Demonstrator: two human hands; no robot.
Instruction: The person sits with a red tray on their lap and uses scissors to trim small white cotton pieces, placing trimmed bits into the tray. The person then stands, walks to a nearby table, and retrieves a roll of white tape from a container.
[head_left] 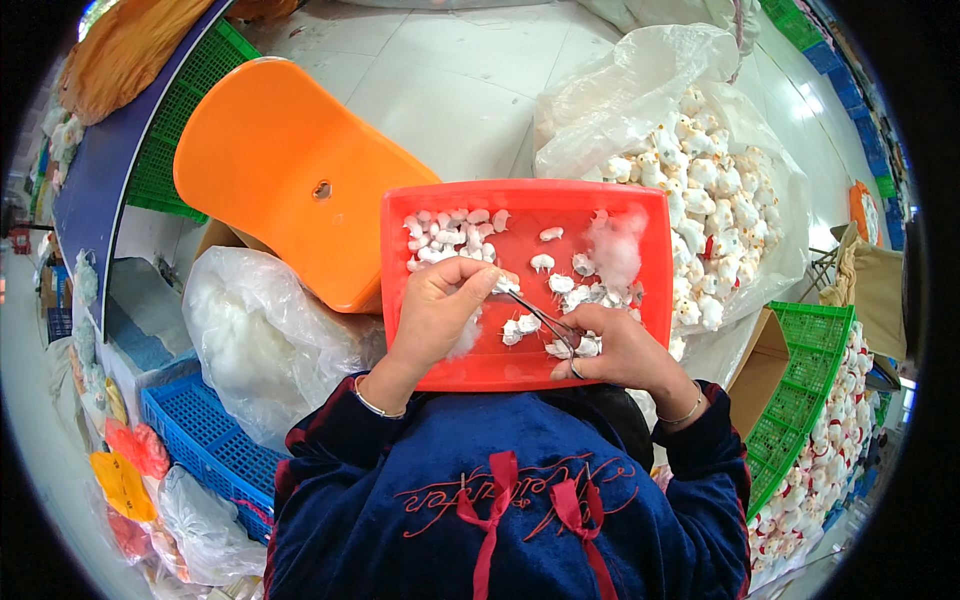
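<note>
Fingers of the left hand (432,312) pinch a small white cloth piece (506,285) between thumb and forefinger. Just right of that pinch are the tips of a slim metal tool (541,316); the right hand (625,348) has its fingers curled on the looped handles, partly hidden. The piece looks light, soft and yielding, unlikely to slip but easily squashed or snagged by metal; a gentle hold on its edge, clear of the tips, should suit it. Beneath the fingers is a red tray (500,373). Flatter, frayed pieces (590,295) lie near the right fingers, with a tuft of white stuffing (615,245) beyond them; plump white pieces (450,238) cluster beyond the left fingers. Farther left of the fingers stands an orange chair (290,170); farther right, a clear bag (605,105) holds white plush figures (722,205).
</note>
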